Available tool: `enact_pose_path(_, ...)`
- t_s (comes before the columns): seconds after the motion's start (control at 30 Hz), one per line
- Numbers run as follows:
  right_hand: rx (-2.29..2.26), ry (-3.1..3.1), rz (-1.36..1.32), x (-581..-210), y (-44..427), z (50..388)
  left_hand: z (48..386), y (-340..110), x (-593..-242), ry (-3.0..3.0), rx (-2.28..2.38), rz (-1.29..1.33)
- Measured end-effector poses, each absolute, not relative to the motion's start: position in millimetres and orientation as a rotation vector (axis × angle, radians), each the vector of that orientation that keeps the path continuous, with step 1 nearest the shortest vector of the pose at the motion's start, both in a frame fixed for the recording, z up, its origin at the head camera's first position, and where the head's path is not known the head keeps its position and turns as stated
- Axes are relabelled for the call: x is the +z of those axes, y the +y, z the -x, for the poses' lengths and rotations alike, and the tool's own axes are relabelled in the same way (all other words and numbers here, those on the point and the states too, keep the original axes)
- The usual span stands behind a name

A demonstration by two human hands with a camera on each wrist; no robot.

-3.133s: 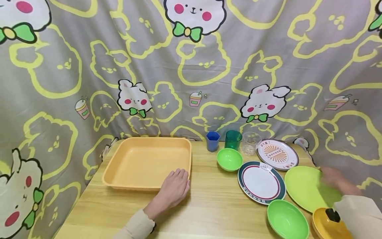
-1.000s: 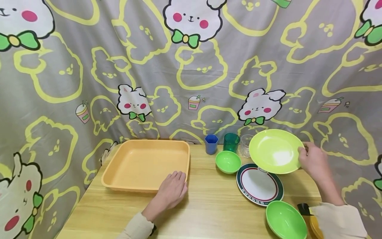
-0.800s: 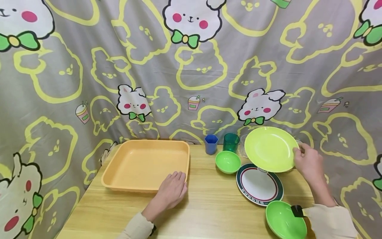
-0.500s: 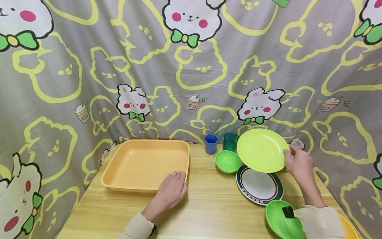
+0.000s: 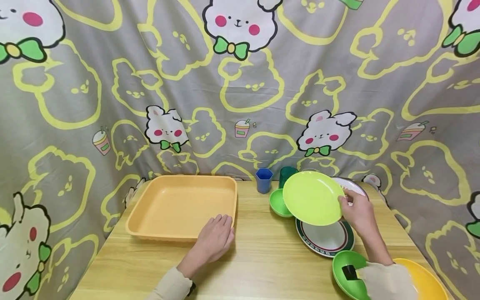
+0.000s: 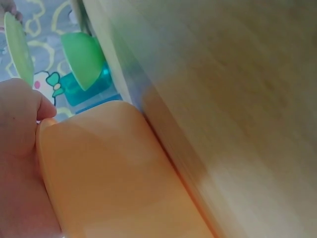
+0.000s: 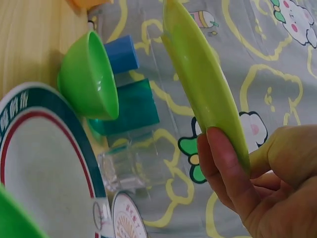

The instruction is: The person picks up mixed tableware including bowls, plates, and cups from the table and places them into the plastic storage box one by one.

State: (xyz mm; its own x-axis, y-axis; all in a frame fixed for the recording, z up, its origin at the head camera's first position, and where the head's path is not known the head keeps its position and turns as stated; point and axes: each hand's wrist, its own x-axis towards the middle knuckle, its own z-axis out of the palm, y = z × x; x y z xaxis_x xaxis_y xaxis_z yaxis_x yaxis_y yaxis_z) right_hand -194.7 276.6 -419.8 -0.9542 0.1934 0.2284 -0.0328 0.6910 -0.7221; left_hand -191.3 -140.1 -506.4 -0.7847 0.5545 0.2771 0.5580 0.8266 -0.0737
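In the head view my right hand (image 5: 358,210) pinches the edge of a lime-green plate (image 5: 314,198), held up off the table and tilted. The right wrist view shows the thumb on one face of the plate (image 7: 205,79) and fingers on the other. Below it lies a white plate with a dark green rim (image 5: 325,239), partly covered. My left hand (image 5: 214,238) grips the front right corner of an orange rectangular tray (image 5: 180,204). In the left wrist view, a digit of the left hand (image 6: 20,114) hooks over the tray's rim.
Behind the lime plate stand a small green bowl (image 5: 277,204), a blue cup (image 5: 264,180), a teal cup (image 5: 286,174) and a clear cup (image 7: 126,166). A patterned white plate (image 5: 354,185) lies farther back. A larger green bowl (image 5: 343,281) and yellow bowl (image 5: 425,281) sit near my right sleeve.
My right hand has picked the lime-green plate up from the right side of the table and carried it left, over the green-rimmed plate. My left hand stays on the tray.
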Motion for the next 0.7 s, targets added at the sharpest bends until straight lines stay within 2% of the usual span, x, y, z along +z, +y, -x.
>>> enact_pose_path(0.7, 1.186, -2.642, 0.091, -430, 228, 205, 193, -140, -509, -2.7, 0.002, 0.82)
